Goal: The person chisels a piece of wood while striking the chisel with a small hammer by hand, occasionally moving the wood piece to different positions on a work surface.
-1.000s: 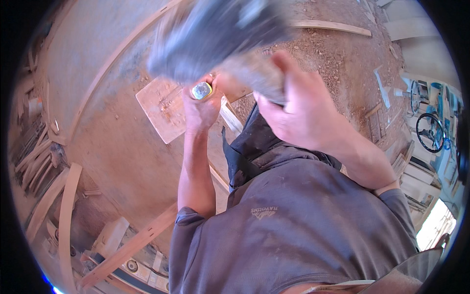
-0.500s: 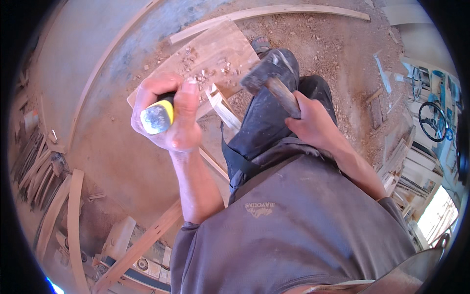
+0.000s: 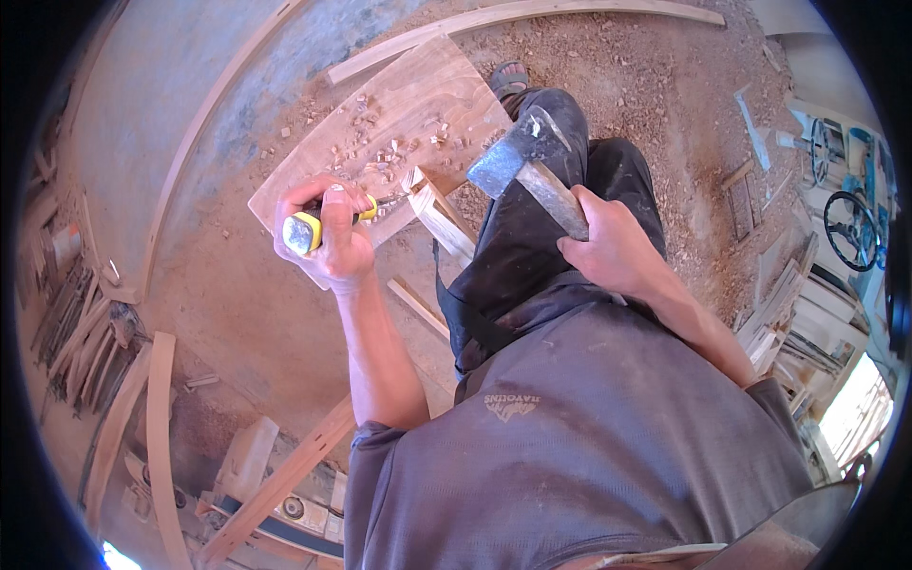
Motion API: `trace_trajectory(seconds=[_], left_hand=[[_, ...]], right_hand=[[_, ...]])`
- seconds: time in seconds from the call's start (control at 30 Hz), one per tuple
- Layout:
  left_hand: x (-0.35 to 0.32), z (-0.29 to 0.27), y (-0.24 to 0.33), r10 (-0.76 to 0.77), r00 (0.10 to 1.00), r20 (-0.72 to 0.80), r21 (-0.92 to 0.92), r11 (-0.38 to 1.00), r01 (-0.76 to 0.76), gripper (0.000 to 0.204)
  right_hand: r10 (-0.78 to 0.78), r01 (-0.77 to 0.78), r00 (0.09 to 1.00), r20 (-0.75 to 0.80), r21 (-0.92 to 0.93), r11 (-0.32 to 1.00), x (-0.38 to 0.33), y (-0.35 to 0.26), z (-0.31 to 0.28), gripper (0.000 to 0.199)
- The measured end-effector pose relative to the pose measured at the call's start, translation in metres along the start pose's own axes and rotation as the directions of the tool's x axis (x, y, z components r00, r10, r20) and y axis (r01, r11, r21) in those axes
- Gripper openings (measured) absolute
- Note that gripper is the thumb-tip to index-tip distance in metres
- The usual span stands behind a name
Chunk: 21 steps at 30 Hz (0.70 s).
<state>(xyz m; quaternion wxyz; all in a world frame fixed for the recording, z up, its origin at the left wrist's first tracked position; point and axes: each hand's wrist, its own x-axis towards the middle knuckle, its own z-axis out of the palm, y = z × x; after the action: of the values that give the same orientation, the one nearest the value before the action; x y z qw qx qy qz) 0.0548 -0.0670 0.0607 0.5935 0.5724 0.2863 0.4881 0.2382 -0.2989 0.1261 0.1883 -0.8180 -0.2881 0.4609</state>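
My left hand (image 3: 348, 255) is closed around the yellow and black handle of a chisel (image 3: 303, 234). Its short metal blade points right, toward the cut end of a narrow wooden piece (image 3: 442, 220); I cannot tell whether the tip touches the wood. That piece lies beside my leg, at the edge of a broad wooden board (image 3: 432, 95) strewn with wood chips (image 3: 385, 157). My right hand (image 3: 613, 242) grips the wooden handle of a hatchet (image 3: 556, 198). The hatchet's blunt metal back faces left, above my thigh and apart from the chisel.
A curved timber (image 3: 532, 13) lies beyond the board, and another (image 3: 198, 133) arcs along the left. Wood scraps (image 3: 81, 337) pile up at far left. A long slotted beam (image 3: 285, 475) slants at lower left. On the right are a black handwheel (image 3: 852, 231) and stacked boards.
My left hand has tilted, so the chisel's blade now shows pointing at the wooden piece. The hatchet has shifted slightly right and is no longer blurred.
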Motion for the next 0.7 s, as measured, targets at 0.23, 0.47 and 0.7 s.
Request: trace_trajectory(seconds=[0.23, 0.47, 0.7], left_hand=[[0.000, 0.006, 0.001, 0.035, 0.998, 0.049, 0.003, 0.999, -0.035, 0.006], [-0.009, 0.013, -0.008, -0.050, 0.974, 0.219, 0.192, 0.981, 0.007, 0.003], [-0.007, 0.015, -0.017, -0.016, 0.959, 0.283, 0.192, 0.980, -0.040, 0.011]], right_hand=[[-0.063, 0.063, 0.998, -0.020, 0.026, 0.998, -0.001, -0.007, -0.003, 0.041], [-0.114, 0.114, 0.989, -0.097, -0.009, 0.993, -0.007, -0.020, -0.013, 0.037], [-0.517, 0.532, 0.794, -0.319, -0.047, 0.846, -0.014, -0.081, -0.027, 0.031]])
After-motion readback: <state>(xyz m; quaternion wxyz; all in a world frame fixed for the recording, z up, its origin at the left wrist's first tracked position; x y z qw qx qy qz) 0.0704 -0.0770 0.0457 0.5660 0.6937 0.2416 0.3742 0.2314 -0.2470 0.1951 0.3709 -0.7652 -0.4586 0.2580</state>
